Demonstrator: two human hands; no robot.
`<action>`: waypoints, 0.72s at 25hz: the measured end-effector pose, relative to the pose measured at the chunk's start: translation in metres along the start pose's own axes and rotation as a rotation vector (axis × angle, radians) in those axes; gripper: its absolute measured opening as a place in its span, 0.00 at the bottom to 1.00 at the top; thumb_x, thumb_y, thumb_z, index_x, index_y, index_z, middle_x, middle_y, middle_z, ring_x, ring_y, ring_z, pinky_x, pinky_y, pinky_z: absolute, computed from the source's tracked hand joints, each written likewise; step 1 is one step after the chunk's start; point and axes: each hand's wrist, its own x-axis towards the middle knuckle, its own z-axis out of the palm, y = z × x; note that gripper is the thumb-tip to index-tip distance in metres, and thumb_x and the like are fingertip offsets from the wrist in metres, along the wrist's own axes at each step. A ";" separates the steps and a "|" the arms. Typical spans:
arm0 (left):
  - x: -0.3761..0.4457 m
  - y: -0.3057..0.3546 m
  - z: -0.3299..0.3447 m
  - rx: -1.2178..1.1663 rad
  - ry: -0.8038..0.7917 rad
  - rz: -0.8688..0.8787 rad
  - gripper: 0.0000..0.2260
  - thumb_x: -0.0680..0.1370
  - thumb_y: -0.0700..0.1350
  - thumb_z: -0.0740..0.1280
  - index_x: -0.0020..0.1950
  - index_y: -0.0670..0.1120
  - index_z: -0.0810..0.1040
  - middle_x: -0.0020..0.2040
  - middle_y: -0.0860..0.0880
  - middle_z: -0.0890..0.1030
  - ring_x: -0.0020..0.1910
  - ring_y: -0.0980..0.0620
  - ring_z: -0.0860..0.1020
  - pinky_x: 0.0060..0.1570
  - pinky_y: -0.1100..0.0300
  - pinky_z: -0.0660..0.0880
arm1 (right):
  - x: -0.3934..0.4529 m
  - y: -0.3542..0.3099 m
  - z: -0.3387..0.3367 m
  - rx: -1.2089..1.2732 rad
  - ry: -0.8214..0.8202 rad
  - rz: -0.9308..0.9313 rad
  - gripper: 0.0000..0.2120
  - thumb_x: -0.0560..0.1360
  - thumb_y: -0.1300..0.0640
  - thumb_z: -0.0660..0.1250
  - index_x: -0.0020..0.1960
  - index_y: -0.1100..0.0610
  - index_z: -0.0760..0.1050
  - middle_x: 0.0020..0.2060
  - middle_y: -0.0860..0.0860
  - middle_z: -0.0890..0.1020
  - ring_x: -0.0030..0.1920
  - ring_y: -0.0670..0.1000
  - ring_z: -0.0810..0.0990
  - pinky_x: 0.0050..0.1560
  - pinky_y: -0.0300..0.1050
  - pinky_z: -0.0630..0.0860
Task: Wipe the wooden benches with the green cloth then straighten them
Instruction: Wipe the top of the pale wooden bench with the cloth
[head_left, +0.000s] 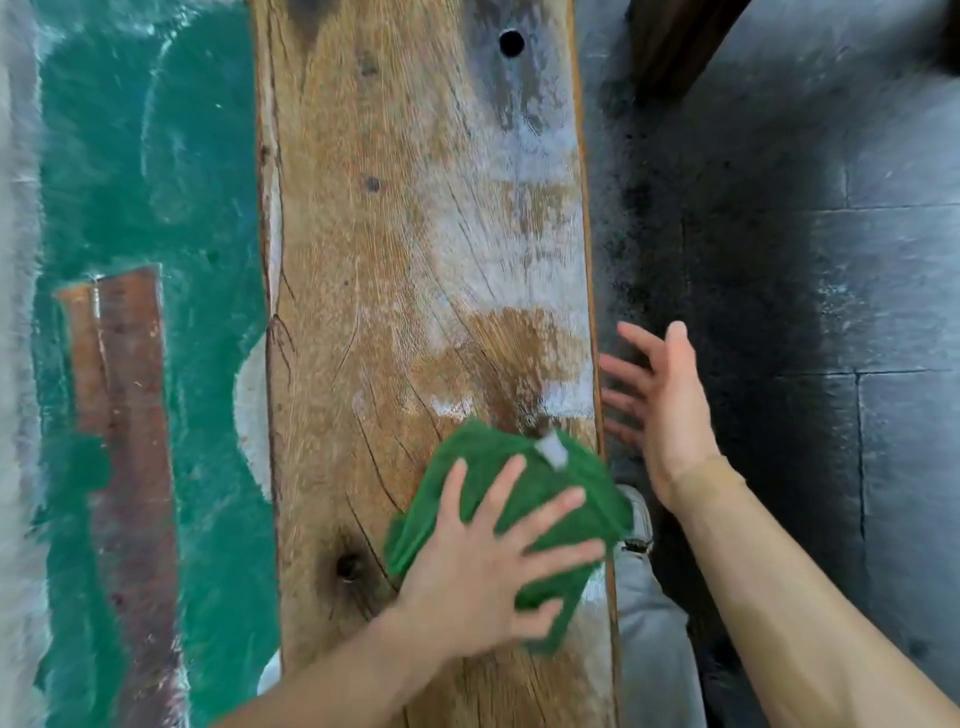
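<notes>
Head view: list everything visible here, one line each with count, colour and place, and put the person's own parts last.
wooden bench: one, brown with pale dusty patches, running up the middle of the view.
green cloth: one, green, flat on the near right part of the bench.
plank: one, reddish brown, lying on the green floor at left.
green floor: one area, teal green, left of the bench.
grey floor: one area, grey tiles with a dark stain, right of the bench.
trouser leg: one, pale grey, right of the bench.
left hand: one, fingers spread, pressing on the cloth.
right hand: one, open, empty, beside the bench's right edge.
</notes>
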 end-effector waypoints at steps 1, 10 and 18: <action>0.059 -0.038 -0.013 -0.025 0.106 -0.169 0.28 0.78 0.70 0.50 0.79 0.70 0.52 0.83 0.54 0.51 0.80 0.32 0.42 0.70 0.22 0.45 | 0.005 -0.005 0.000 -0.034 0.010 -0.044 0.24 0.81 0.34 0.46 0.68 0.38 0.72 0.64 0.47 0.79 0.58 0.47 0.79 0.55 0.49 0.73; -0.049 0.088 0.023 0.015 0.062 -0.300 0.32 0.76 0.68 0.60 0.80 0.66 0.58 0.83 0.49 0.53 0.81 0.32 0.47 0.73 0.27 0.50 | 0.043 -0.064 0.055 -1.146 0.154 -0.973 0.27 0.81 0.38 0.49 0.79 0.40 0.56 0.81 0.51 0.54 0.80 0.60 0.48 0.77 0.65 0.49; 0.037 0.004 0.012 -0.187 0.193 -0.725 0.33 0.75 0.68 0.56 0.80 0.67 0.55 0.84 0.46 0.50 0.79 0.28 0.45 0.70 0.22 0.42 | 0.060 -0.042 0.084 -1.352 0.141 -1.122 0.22 0.82 0.41 0.49 0.75 0.35 0.62 0.79 0.46 0.60 0.79 0.56 0.56 0.77 0.63 0.48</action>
